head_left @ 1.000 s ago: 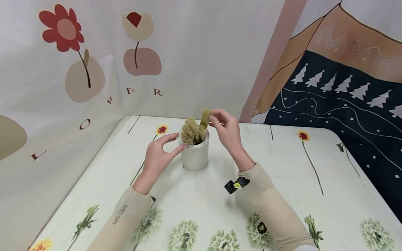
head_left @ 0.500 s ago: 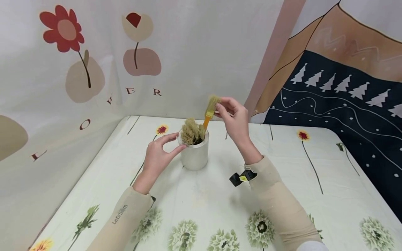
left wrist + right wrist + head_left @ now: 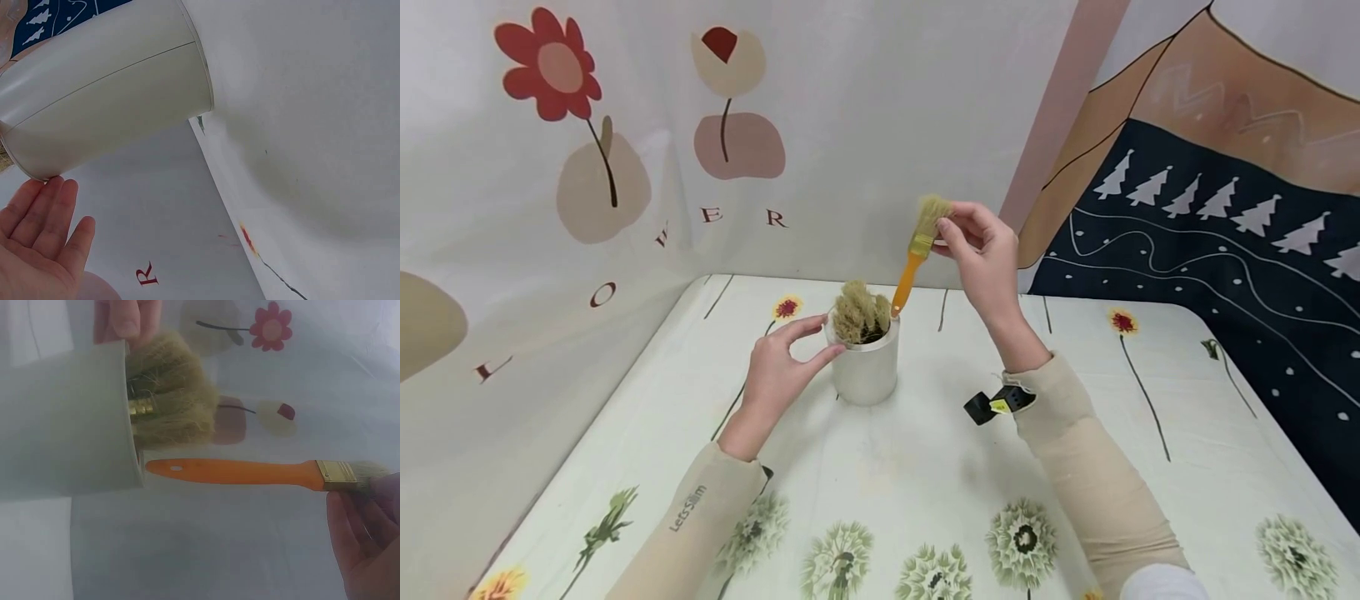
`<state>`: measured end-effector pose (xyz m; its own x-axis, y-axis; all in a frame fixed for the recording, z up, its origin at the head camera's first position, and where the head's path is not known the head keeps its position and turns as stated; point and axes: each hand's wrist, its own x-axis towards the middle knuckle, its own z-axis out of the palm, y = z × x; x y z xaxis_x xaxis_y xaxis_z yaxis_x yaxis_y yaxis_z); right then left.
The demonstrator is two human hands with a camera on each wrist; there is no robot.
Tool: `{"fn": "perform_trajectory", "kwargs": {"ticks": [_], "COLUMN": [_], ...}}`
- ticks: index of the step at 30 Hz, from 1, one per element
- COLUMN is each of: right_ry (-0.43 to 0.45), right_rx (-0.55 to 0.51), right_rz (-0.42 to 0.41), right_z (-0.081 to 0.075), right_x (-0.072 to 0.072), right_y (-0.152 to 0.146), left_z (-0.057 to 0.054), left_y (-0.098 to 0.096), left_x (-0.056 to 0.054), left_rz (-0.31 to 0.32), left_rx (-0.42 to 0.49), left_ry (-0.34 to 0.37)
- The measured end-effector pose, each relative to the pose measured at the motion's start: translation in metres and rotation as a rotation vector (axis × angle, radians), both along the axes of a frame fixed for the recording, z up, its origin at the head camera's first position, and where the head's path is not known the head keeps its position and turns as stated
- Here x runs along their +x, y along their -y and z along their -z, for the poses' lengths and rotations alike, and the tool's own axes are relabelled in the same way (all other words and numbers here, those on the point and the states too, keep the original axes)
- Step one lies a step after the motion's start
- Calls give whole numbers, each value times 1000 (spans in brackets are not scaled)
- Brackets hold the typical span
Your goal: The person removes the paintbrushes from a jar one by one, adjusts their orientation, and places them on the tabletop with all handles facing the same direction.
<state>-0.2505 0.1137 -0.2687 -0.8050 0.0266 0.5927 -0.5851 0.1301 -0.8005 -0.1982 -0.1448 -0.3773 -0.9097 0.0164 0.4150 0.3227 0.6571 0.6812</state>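
Note:
A white cylindrical pot stands upright on the table. Several brushes are in it, bristles upward; the right wrist view shows a brass-coloured ferrule among them. My left hand holds the pot's rim on its left side between thumb and fingers; in the left wrist view its fingertips touch the rim's edge. Above and right of the pot, my right hand pinches a paintbrush by its bristle end. The brush's orange handle points down, its tip beside the rim.
A floral-print cloth covers the table. Behind it hangs a printed curtain, close to the table's back edge. A dark cloth with white trees hangs at the right.
My right hand has moved up and right, drawing the paintbrush from the pot, so its whole orange handle now shows. The left hand and the pot have stayed in place.

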Motion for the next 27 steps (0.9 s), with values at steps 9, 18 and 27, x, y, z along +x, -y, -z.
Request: {"fn": "perform_trajectory", "kwargs": {"ticks": [9, 18, 27], "right_ry": [-31, 29, 84], "right_rx": [5, 48, 82], "right_rz": [7, 52, 97], "right_z": [-3, 3, 12], "right_x": [-5, -8, -13], "right_y": [-10, -22, -33], "left_z": [0, 0, 1], "left_y": [1, 1, 1], "left_x": [-1, -1, -1], "left_rz": [3, 3, 2], "left_rx": [15, 11, 9], "left_ry": [1, -11, -4]}}
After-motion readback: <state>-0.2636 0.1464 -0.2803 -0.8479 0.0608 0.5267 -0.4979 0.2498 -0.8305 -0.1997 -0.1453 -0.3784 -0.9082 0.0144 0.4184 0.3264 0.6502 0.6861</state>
